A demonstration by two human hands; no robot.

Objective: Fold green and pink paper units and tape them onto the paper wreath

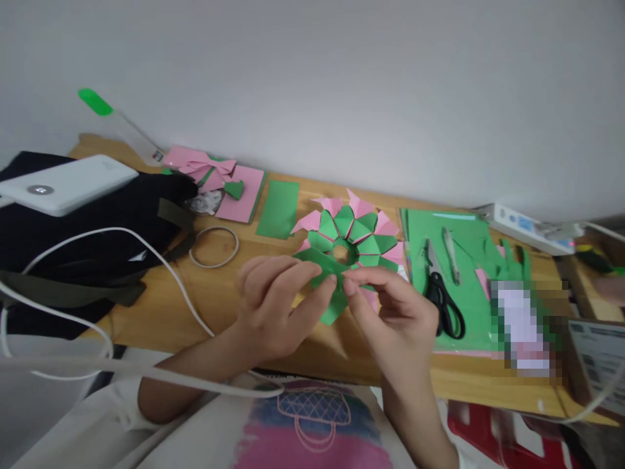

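Note:
A round wreath of folded pink and green paper (pixel 364 228) lies near the middle of the table, with an opening at its centre. In front of its near side is a piece of green paper (pixel 329 266), which both hands hold. My left hand (pixel 278 299) grips it between thumb and fingers from the left. My right hand (pixel 398 306) pinches its right end with thumb and forefinger, close to the left thumb. The hands hide part of the wreath's near side, and I cannot tell whether the held paper is joined to it.
Black scissors (pixel 442 299) and a clear-handled cutter (pixel 452 254) lie on green sheets (pixel 469 312) at right. A power strip (pixel 530 229) stands behind. Left are a black bag (pixel 146 202), a white power bank (pixel 73 182), tape ring (pixel 213 263), green rectangle (pixel 278 210) and white cable (pixel 166 264).

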